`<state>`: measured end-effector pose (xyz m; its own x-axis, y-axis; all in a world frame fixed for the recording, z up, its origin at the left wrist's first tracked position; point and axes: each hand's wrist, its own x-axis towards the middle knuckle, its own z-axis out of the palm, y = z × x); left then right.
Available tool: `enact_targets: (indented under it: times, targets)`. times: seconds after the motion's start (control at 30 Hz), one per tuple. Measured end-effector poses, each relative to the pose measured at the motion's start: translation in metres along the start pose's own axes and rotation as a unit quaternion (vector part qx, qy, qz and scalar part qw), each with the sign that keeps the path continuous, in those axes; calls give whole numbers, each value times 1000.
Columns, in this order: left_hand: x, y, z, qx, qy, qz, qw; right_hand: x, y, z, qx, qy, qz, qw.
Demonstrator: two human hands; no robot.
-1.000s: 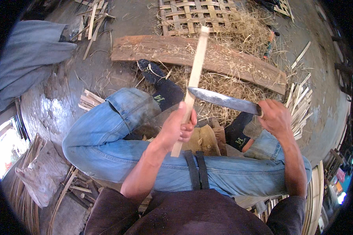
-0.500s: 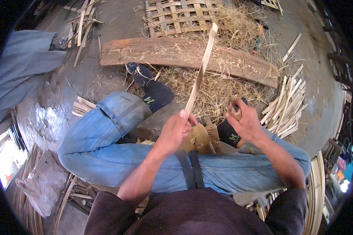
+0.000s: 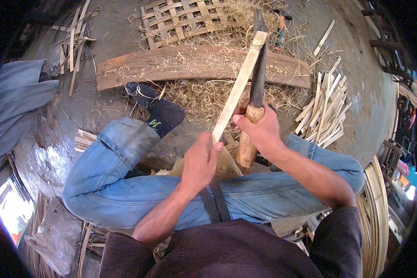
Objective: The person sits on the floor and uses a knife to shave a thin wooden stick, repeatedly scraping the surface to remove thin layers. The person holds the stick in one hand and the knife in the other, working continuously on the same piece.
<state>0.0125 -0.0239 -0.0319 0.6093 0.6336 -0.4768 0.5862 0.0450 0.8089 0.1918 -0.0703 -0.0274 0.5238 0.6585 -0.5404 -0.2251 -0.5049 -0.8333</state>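
My left hand [image 3: 200, 162] grips the lower end of a long pale bamboo strip [image 3: 240, 83] that slants up and away over my lap. My right hand [image 3: 260, 129] is closed around the wooden handle of a big knife [image 3: 257, 69]. Its dark blade points away from me and lies along the right side of the strip, close against it. Both hands sit above my knees in blue jeans [image 3: 125, 185], and one dark sock [image 3: 164, 113] shows ahead of the left knee.
A curved wooden plank [image 3: 171, 65] lies across the floor ahead, with bamboo shavings around it. A woven bamboo mat [image 3: 180, 18] lies beyond. Cut bamboo strips [image 3: 326, 111] are piled at the right; bent strips [image 3: 377, 208] curve at the far right. Grey cloth [image 3: 18, 102] lies left.
The knife has swung from lying crosswise to pointing away along the strip. My right hand moved in toward the strip, and the view shifted slightly.
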Motion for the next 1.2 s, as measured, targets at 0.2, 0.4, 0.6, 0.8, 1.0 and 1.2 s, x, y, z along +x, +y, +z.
enact_targets:
  times: [0.2, 0.4, 0.6, 0.8, 1.0, 1.2]
  targets:
    - [2, -2, 2, 26, 0, 27, 999, 2, -4, 0, 69, -25, 53, 996]
    - [1, -12, 7, -54, 38, -6, 998, 3, -6, 2, 85, -19, 58, 995]
    - [14, -12, -8, -128, 102, -76, 984, -5, 11, 1, 3, -41, 23, 999]
    - [5, 6, -11, -57, -104, -52, 992, 17, -12, -7, 82, 11, 25, 996]
    - [16, 3, -5, -317, -193, -74, 926, 12, -9, -5, -62, -17, -33, 997]
    - [14, -2, -22, -491, -168, -181, 835, 2, -38, -25, -596, -204, -152, 762]
